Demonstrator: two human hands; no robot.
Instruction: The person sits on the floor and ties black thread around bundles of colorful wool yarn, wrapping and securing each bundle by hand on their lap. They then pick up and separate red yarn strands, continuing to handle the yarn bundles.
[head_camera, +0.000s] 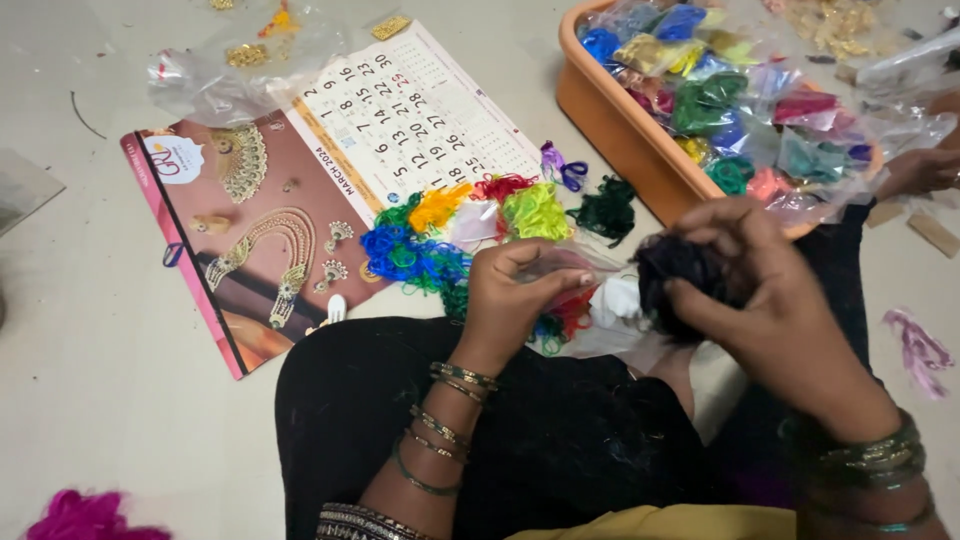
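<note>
- A fuzzy black thread bundle (678, 283) is held in the right hand (770, 300).
- Thin, glossy clear plastic (585, 262) is pinched by the left hand (515, 300).
- Smooth orange plastic forms the tub (620, 130).
- Glossy paper makes up the calendar (400, 120).

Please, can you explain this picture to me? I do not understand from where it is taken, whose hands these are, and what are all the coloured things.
There is no machine. One camera sits on a person's head and looks down at that person's own two hands. The left hand pinches a clear plastic bag. The right hand grips a dark bundle of thread. On the pale floor lies a wall calendar with jewellery pictures, and on it small tufts of coloured thread. An orange plastic tub holds many bagged threads. At the right edge, another person's hand shows.
</note>
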